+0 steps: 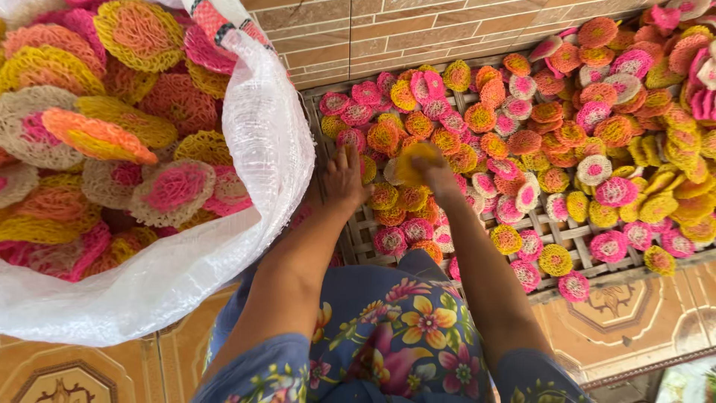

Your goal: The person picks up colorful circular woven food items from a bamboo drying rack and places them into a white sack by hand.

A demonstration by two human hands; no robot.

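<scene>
The right hand (436,173) is closed around a round yellow lacy disc (415,163), lifting it just above the woven bamboo drying rack (358,239) that lies on the tiled floor (634,321). The disc sits at the fingertips, towards the left hand (344,179), which rests flat and spread on the pink, orange and yellow discs (522,142) covering the rack, gripping nothing. Just beside the left arm stands a white woven plastic sack (268,149) heaped with larger lacy discs of the same colours.
</scene>
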